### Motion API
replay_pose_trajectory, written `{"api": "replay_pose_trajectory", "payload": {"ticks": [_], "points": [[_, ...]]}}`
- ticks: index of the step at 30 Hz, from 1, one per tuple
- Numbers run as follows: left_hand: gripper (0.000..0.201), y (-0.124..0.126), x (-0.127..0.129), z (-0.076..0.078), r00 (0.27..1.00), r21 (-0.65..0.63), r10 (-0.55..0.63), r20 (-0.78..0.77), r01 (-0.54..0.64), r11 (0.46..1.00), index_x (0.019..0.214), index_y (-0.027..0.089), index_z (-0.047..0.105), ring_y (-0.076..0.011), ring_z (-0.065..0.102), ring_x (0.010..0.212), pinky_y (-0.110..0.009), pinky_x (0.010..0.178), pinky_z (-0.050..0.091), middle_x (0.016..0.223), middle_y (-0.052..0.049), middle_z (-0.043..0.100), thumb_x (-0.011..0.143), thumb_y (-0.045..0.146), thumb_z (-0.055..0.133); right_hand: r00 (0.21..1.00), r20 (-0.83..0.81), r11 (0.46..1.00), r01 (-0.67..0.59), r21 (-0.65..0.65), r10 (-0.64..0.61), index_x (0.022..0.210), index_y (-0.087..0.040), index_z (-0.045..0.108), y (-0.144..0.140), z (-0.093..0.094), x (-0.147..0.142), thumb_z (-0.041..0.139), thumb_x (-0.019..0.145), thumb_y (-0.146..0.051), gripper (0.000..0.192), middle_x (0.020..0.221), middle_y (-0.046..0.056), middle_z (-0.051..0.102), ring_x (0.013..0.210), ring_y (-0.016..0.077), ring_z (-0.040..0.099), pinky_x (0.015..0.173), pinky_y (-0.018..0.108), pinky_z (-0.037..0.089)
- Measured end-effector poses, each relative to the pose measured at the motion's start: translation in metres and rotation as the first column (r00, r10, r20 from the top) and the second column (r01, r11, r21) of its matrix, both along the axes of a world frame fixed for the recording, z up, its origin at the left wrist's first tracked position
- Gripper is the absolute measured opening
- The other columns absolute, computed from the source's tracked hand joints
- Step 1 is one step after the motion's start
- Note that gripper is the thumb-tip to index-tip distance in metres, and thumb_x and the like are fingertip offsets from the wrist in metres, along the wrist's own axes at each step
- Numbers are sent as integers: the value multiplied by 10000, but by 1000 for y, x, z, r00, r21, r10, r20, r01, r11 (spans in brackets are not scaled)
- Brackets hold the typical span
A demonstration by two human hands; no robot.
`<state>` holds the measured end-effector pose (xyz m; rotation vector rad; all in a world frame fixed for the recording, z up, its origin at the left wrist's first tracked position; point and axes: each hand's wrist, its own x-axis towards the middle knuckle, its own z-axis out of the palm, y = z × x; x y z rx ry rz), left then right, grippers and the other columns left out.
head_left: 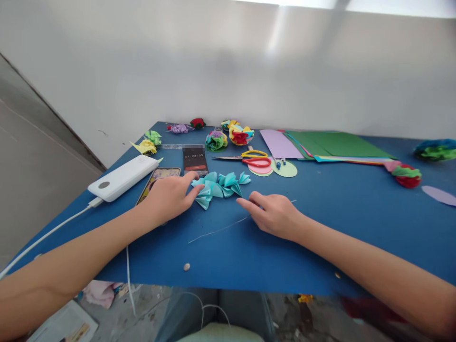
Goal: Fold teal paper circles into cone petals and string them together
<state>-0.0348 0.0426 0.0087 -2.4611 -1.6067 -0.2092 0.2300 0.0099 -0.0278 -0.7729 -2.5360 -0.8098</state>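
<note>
Several folded turquoise paper pieces [217, 185] lie bunched together on the blue table. My left hand [171, 194] is at their left end, thumb and forefinger apart and touching the paper's edge. Just right of the bunch is my right hand [272, 213], palm down, one finger stretched toward the paper and the others partly bent. Beneath this hand runs a thin pale wire or thread [217, 231], its ends showing on both sides. Scissors [254, 158] with yellow and red handles lie behind the bunch, beside pink and pale green paper circles [285, 168].
A white power bank [123, 178] with a cable, a phone [160, 176] and a dark timer screen [195, 160] stand left. Crumpled paper flowers [241, 135] line the back. Coloured sheets [335, 145] are stacked back right. A red-green paper flower [407, 175] sits far right.
</note>
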Motion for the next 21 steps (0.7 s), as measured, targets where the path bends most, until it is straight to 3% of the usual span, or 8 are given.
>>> {"api": "replay_pose_trajectory", "payload": {"ticks": [6, 12, 15, 18, 21], "points": [[411, 4, 2, 3, 998, -16, -17, 63, 18, 1000, 894, 206, 640, -198, 591, 617, -241, 492, 294, 634, -42, 635, 882, 470, 324, 1000, -7, 1000, -22, -10, 22, 1095, -145, 537, 0, -2, -3, 358, 861, -96, 298, 803, 22, 563, 516, 83, 392, 464, 257, 250], [360, 8, 8, 2, 991, 4, -34, 131, 34, 999, 833, 209, 660, -199, 594, 645, -242, 511, 312, 649, -40, 649, 853, 461, 404, 1000, -14, 1000, -21, -20, 21, 1086, -164, 536, 1, -5, -6, 376, 878, -104, 269, 752, -6, 545, 492, 77, 388, 457, 268, 209], [313, 7, 10, 2, 991, 3, -58, 121, 58, 998, 840, 218, 658, -201, 597, 647, -251, 510, 311, 662, -34, 653, 855, 413, 414, 999, -28, 998, -40, -53, 39, 1071, -168, 537, 1, -4, -8, 429, 910, -284, 226, 694, -23, 533, 513, 82, 434, 458, 269, 193], [279, 7, 8, 5, 990, 72, -46, 130, 37, 997, 835, 218, 645, -192, 591, 638, -251, 506, 308, 676, -25, 646, 855, 374, 414, 997, -56, 991, -59, -119, 53, 1077, -142, 530, -1, -1, -10, 415, 856, -568, 494, 701, -14, 545, 520, 89, 455, 459, 266, 200], [257, 5, 4, 9, 984, 213, -7, 175, -31, 977, 837, 187, 598, -170, 560, 576, -249, 489, 299, 621, -16, 602, 862, 338, 391, 995, -72, 988, -81, -135, 71, 1002, -134, 547, -3, 2, -10, 368, 886, -536, 455, 685, -8, 527, 517, 91, 440, 465, 264, 212]]}}
